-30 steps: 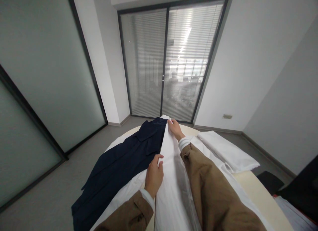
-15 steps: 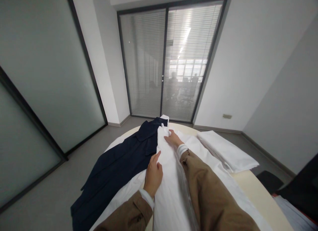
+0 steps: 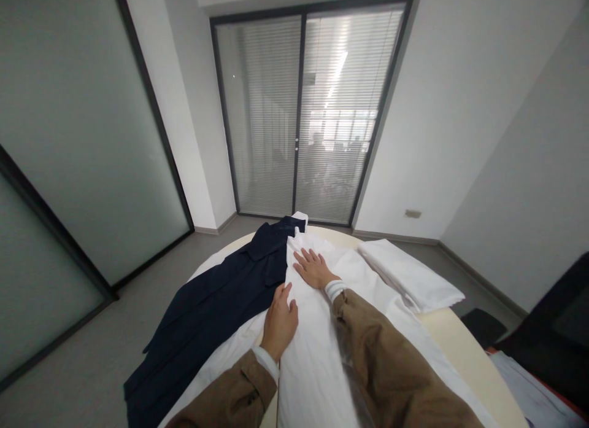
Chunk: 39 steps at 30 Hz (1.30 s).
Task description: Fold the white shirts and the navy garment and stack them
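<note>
A white cloth garment (image 3: 307,360) lies lengthwise on a round cream table (image 3: 455,342), its fabric slightly wrinkled. My right hand (image 3: 313,269) rests flat on its upper part, fingers spread. Closer to me, my left hand (image 3: 280,320) touches the garment's left edge, with thumb and forefinger apart; its other fingers are partly hidden. Left of both hands is a navy garment (image 3: 216,311) with a collar-like fold near its far end, lying over more white cloth. Which kind of garment each is, I cannot tell.
A folded white cloth (image 3: 409,274) lies on the table's right side. Beyond the table stands a glass door (image 3: 299,121) with blinds. At right are a black chair (image 3: 552,336) and light-coloured cloth (image 3: 529,385). Frosted panels (image 3: 110,139) line the left.
My right hand has opened from a bent-finger hold near the garment's far end, now spread flat and slightly nearer me. My left hand stays at the left edge. The view has shifted slightly.
</note>
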{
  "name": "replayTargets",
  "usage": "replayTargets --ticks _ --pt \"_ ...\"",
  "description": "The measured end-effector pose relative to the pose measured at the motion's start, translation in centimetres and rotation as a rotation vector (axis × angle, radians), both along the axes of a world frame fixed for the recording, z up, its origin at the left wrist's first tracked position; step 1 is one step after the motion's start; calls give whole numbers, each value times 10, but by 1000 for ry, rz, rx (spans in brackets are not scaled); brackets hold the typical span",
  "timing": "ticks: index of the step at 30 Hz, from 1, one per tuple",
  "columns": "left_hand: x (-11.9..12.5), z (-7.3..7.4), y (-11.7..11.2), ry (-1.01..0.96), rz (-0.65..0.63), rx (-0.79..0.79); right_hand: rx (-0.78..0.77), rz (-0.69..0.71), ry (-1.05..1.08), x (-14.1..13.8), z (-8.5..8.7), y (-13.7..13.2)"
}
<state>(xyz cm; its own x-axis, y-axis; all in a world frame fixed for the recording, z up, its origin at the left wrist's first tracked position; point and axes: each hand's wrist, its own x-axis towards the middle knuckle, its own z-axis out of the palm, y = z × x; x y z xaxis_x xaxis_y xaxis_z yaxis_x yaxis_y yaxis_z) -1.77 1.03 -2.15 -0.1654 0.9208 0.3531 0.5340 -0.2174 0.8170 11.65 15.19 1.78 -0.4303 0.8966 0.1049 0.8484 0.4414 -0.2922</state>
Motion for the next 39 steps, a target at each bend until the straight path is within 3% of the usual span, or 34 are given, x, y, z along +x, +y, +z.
replayTargets --ticks 3,8,13,18,22,26,31,36,39 --pt "0 1 -3 68 -20 12 53 -57 -23 23 4 -6" --pt "4 7 -8 115 -52 79 22 -285 -37 81 15 -20" --pt "-1 22 -4 154 -73 78 -170 -255 -79 128 7 -52" --pt "-16 52 4 451 -112 1 -252 -283 -144 138 -7 -88" --pt "-2 67 -7 691 -93 -54 -192 -377 -134 129 -13 -105" --pt "31 53 -30 735 -228 -58 -170 -375 -110 128 -10 -109" --pt "49 28 -46 733 -151 -78 11 -515 -115 136 -9 -112" --pt "41 32 -47 798 -269 -61 166 -664 -122 140 -9 -117" --pt "38 37 -47 849 -318 -83 139 -734 -82 152 0 -111"
